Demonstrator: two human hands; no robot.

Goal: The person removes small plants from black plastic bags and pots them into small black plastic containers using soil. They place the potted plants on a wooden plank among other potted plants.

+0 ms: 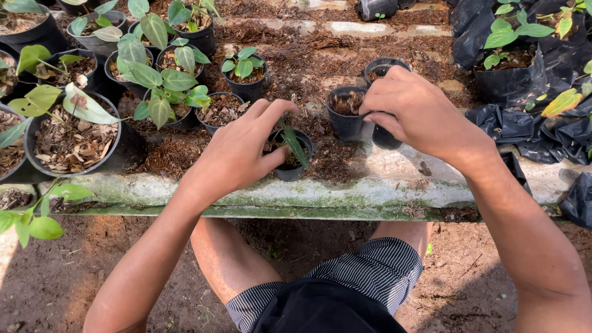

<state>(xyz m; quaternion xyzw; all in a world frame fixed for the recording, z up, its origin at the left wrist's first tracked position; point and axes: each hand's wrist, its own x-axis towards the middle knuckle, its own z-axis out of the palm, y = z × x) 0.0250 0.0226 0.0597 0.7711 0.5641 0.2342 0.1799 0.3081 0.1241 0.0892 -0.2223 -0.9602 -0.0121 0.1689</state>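
**Small black plastic pot with narrow-leafed seedling: hands at work**

Small black plastic pot (291, 161) sits on the mossy concrete ledge (345, 191), centre frame. Left hand (237, 154) at its 9 o'clock, fingers pinching the seedling (292, 143) stem. Right hand (419, 114) at 2 o'clock, fingers curled round a second black pot (383, 132). Judgement: keep the stem upright, press lightly, steady the rim. Filled pot (346, 111) between the hands.

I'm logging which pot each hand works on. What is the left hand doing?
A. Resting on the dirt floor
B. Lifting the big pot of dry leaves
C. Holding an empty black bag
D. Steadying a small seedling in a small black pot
D: the left hand has its fingers around the seedling in the small black pot on the ledge.
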